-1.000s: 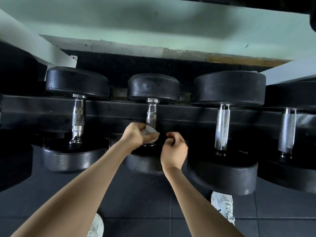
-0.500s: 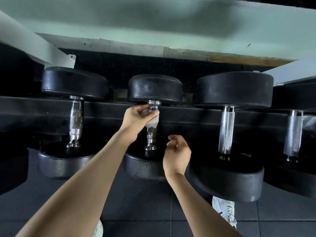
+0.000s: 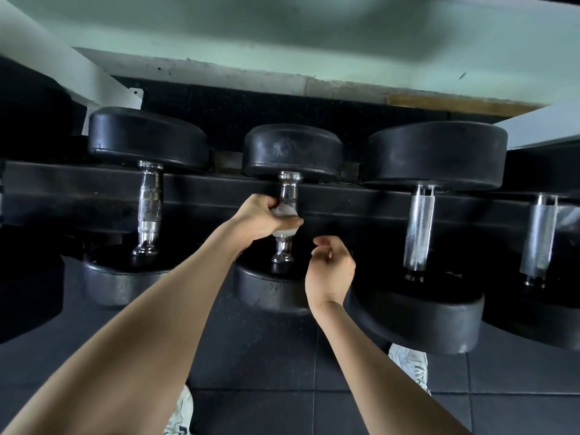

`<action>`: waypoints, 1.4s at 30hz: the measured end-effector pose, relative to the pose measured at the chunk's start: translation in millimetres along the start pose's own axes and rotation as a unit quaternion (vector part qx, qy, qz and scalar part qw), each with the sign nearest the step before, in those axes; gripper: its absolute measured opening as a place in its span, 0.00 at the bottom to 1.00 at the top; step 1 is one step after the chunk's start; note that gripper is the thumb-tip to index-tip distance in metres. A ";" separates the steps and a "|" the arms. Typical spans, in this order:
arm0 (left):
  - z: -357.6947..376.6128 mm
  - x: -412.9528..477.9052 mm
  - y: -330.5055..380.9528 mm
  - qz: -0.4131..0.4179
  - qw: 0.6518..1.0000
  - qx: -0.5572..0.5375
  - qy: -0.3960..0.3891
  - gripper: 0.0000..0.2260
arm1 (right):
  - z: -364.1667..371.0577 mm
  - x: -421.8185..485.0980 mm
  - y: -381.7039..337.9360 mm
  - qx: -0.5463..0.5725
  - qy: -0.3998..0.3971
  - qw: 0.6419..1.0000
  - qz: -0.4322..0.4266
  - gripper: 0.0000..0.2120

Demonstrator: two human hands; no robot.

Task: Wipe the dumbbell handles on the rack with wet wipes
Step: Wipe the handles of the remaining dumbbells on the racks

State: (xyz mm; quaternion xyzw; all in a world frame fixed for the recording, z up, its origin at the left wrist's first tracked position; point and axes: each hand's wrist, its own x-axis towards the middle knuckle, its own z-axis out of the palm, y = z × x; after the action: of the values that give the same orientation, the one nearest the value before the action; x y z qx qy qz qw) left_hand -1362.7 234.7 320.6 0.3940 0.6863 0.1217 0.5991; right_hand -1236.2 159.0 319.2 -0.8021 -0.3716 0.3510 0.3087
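Dress of the person

The left forearm (image 3: 150, 334) and right forearm (image 3: 376, 365) are left uncovered down to the left hand (image 3: 260, 219) and right hand (image 3: 331, 271); a white lace-up right trainer (image 3: 411, 367) and a matching left trainer (image 3: 180, 416) are worn.

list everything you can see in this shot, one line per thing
dumbbells: four with handles in view, black heads and chrome handles, side by side across the rack
rack rail: one, black, running left to right beneath the handles
wet wipe: one, white, wrapped on the handle of the second dumbbell from the left
struts: two, white, slanting at upper left and upper right
wall: one, pale green, behind the rack
floor: one, dark tiles, below the rack
shoes: two, white, near the bottom edge
left hand: one, grips the wet wipe round that handle
right hand: one, beside the same dumbbell's near head, fingers loosely curled, holding nothing
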 end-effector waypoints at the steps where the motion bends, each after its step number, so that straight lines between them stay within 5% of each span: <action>1: 1.4 -1.6 -2.0 -0.005 1.000 0.016 0.002 0.20 | 0.0 0.1 0.1 -0.001 -0.002 1.000 -0.001 0.14; 3: 5.2 -6.1 -8.2 -0.012 0.998 0.066 0.001 0.28 | -0.2 0.5 0.4 -0.008 -0.002 1.000 -0.002 0.14; 8: 13.9 -24.7 -10.2 0.009 0.978 0.205 0.042 0.13 | -1.2 -0.3 -2.1 -0.015 -0.002 1.000 -0.004 0.14; 12: 4.8 -47.1 0.5 0.012 0.965 0.242 0.103 0.16 | -4.5 0.8 -5.9 -0.020 -0.046 0.999 0.019 0.14; 17: 14.3 -85.1 18.4 0.038 0.997 0.018 0.064 0.10 | -48.9 -12.3 -22.4 0.068 -0.080 0.994 0.037 0.10; 20: 31.5 -103.5 34.7 -0.013 0.996 -0.085 0.028 0.06 | -94.1 -24.8 -28.3 0.117 -0.120 0.985 -0.037 0.11; 24: 68.6 -128.0 61.5 -0.060 0.957 -0.285 -0.016 0.15 | -139.2 -22.1 -26.2 0.053 -0.206 0.958 -0.194 0.19; 29: 124.9 -144.2 91.8 -0.085 0.887 -0.454 -0.019 0.17 | -180.9 0.7 -20.2 -0.020 -0.266 0.933 -0.240 0.19; 38: 190.2 -170.4 134.2 -0.057 0.955 -0.288 0.035 0.11 | -247.0 47.1 -18.7 -0.093 -0.309 0.931 -0.173 0.07; 42: 207.7 -169.8 115.1 0.005 0.987 -0.005 0.159 0.11 | -255.3 62.3 -11.4 -0.048 -0.214 0.969 -0.116 0.09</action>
State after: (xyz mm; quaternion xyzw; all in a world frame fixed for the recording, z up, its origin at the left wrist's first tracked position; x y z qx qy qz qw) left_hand -1131.3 130.6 465.0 0.3701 0.7707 0.1888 0.4832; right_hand -1008.5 155.9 450.8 -0.6738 -0.5362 0.4574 0.2217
